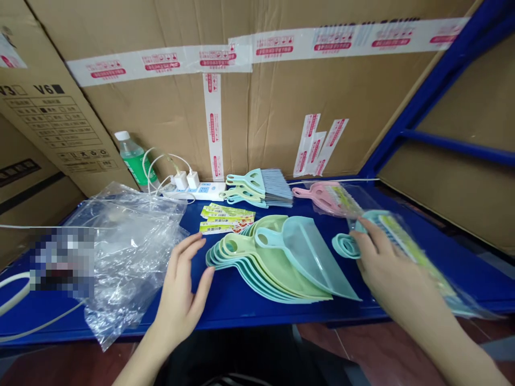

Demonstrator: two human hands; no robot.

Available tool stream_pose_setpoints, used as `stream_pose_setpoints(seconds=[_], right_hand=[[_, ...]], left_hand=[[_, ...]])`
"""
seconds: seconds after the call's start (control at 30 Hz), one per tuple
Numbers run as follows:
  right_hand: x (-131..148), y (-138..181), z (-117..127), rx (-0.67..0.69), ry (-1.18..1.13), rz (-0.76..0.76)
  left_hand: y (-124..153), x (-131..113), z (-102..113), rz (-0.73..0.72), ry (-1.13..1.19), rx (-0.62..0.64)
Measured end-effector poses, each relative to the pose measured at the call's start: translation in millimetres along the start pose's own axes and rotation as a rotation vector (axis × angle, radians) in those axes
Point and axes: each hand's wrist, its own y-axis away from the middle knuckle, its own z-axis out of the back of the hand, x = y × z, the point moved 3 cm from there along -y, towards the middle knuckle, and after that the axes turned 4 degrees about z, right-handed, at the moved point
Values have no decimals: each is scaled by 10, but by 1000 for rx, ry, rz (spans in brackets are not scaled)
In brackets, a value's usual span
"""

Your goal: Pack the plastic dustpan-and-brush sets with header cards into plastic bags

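My left hand [183, 284] hovers open over the blue shelf [241, 305], fingers spread, just left of a fanned stack of small green and blue dustpans [281, 257]. My right hand [382, 268] rests on a bagged blue brush-and-dustpan set [402, 241] in clear plastic, its fingers pressing on the bag beside the blue round handle [346, 245]. A second bagged set in pink [328, 197] lies just behind it. Loose small brushes [259, 188] are piled at the back, and green label cards [225, 220] lie in front of them.
A heap of clear plastic bags [129, 241] lies at the left. A white power strip [197, 188] with chargers and cables and a green-labelled bottle [134, 161] stand at the back. Taped cardboard boxes [249, 107] wall the rear; a blue rack frame [426, 102] rises at right.
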Motion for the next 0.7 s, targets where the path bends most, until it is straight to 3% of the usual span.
stream_pose_setpoints(seconds=[0.07,0.1,0.2,0.27,0.4,0.53,0.57,0.7], right_hand=[[126,-52,212,-70,-34,56],[228,-92,301,-94,-65,92],[691,-259,478,-175,-156,267],[1045,-378,518,-242,-205,376],[1460,-556,537,-283,-354,459],[1314,-669,614,-129,-608,619],[1198,-709,620,-107,-682,584],[693,-879,452,-178,-752,145]], left_hand=[[36,-119,77,-28,63,-68],[43,-181,99,-20,141,-44],[31,-359,65,86,522,274],[24,-424,7,234,764,486],[69,-337,-65,543,1013,593],[184,-167,-3,683,1096,501],[210,-135,30,708,1093,464],[291,-73,128,748,1125,423]])
